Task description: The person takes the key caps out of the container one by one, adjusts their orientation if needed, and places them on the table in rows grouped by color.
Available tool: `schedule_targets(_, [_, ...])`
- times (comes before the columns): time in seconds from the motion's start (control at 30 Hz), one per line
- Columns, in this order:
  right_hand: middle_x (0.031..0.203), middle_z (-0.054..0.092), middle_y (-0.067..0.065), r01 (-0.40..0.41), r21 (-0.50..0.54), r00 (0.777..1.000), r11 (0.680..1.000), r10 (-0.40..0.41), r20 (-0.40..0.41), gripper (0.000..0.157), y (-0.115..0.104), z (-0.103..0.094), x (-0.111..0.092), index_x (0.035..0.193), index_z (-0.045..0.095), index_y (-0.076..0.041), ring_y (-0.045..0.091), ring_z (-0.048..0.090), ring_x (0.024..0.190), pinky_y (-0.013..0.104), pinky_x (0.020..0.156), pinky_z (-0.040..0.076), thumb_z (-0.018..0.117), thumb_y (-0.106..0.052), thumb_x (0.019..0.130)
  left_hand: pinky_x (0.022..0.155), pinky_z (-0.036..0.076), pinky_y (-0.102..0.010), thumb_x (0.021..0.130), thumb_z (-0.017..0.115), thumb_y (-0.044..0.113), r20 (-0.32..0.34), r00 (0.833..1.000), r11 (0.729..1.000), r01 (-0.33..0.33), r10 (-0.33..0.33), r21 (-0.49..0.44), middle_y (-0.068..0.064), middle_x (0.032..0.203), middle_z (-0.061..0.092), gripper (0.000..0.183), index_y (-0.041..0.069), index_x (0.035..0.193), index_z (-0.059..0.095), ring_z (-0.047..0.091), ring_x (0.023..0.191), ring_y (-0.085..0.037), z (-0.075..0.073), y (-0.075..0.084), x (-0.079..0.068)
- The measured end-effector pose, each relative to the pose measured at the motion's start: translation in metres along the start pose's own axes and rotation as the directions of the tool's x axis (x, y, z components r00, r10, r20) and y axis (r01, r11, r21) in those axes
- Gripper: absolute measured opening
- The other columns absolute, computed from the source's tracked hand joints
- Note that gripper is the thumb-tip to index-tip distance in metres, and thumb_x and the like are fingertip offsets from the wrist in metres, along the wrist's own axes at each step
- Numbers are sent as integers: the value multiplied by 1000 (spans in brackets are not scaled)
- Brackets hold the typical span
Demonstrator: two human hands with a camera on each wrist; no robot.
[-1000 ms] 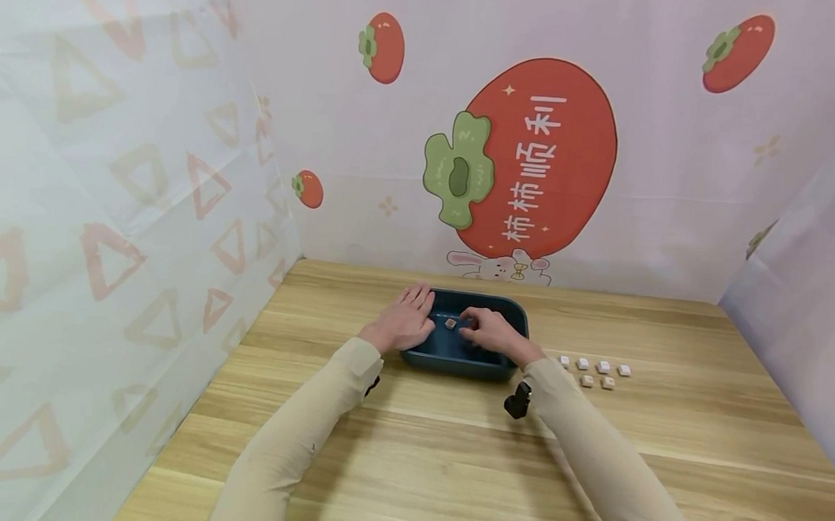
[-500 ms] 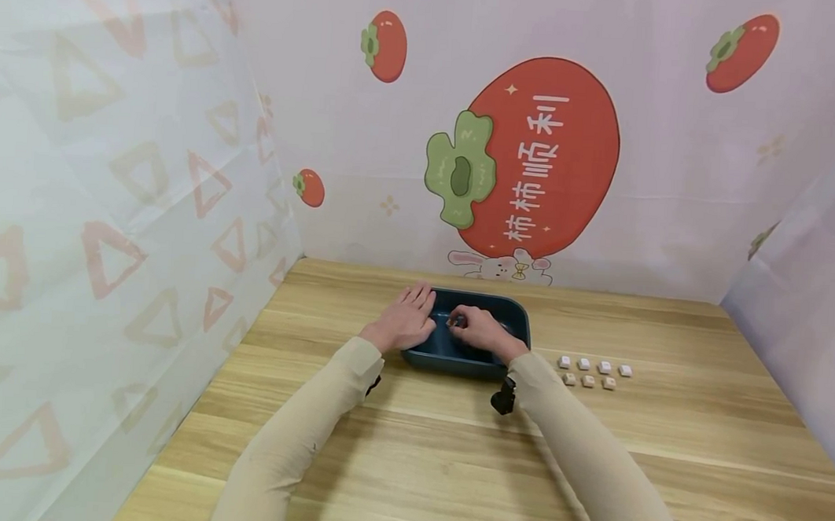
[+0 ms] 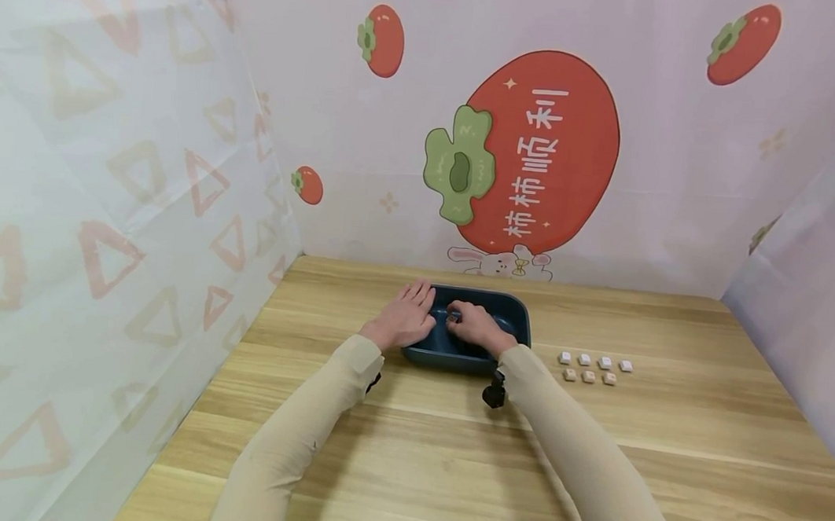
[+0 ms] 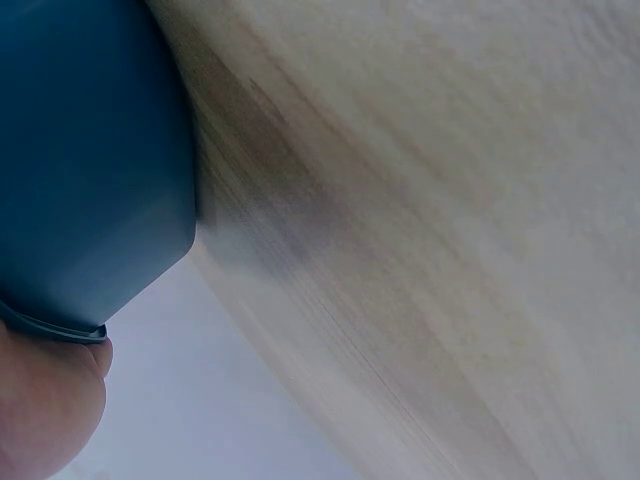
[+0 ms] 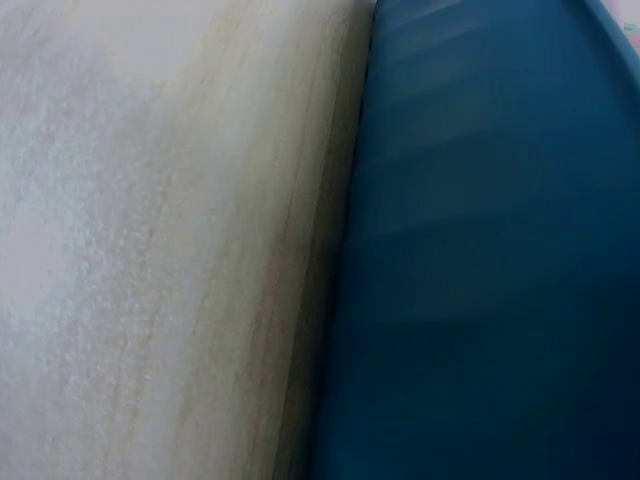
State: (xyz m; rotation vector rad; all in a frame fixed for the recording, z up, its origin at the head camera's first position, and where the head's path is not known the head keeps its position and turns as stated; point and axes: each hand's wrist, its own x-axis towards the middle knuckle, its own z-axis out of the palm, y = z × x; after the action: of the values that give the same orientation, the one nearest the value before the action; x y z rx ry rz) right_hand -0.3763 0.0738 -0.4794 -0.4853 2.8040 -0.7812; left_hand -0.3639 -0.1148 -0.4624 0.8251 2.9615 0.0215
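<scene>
In the head view a dark blue rectangular tray (image 3: 521, 317) stands toward the back of the table. My left hand (image 3: 402, 320) lies over its left rim, fingers stretched out. Inside the tray my right hand (image 3: 481, 329) has thumb and fingers curled round a small brown keycap (image 3: 453, 317), which they partly hide. The left wrist view has the tray's outer wall (image 4: 90, 160) and part of the left hand (image 4: 45, 405) at its rim. Only the tray's outer side (image 5: 490, 240) and tabletop appear in the right wrist view; the right hand is out of it.
Right of the tray, a row of white keycaps (image 3: 585, 360) lies behind a row of 3 tan keycaps (image 3: 589, 376) on the wooden table (image 3: 407, 464). A printed cloth (image 3: 362, 234) hangs along the table's back edge, with more cloth at both sides.
My right hand has moved left inside the tray, and its fingers have closed round the brown keycap that lay there. The left hand stays in place on the rim.
</scene>
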Motion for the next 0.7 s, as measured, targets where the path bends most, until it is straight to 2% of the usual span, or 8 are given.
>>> schedule_targets(0.27, [111,66,11,-6,-14,1000,1000,6,18,39,0,1,3,133,58,-10,24,59,87,39,86,51,58,-22,96,126,6,-43,104,30,32,0,1000,1000,3,-3,14,-15,166,9,63,3,157,13,2,155,-28,-2,1,0])
schedule_targets(0.5, [118,66,13,-10,-41,999,999,12,31,35,-1,0,4,129,61,-9,25,59,93,44,97,51,60,-17,95,126,6,-44,104,30,32,8,1000,1000,5,-5,4,-14,166,7,63,3,157,13,1,155,-27,-3,1,0])
schedule_targets(0.7, [109,67,11,-2,-81,1000,997,3,15,27,-2,0,4,121,64,-8,23,60,86,40,89,54,59,-16,95,126,5,-43,104,29,32,3,1000,1000,1,-1,-2,-15,166,8,63,3,157,13,1,155,-27,-2,0,0])
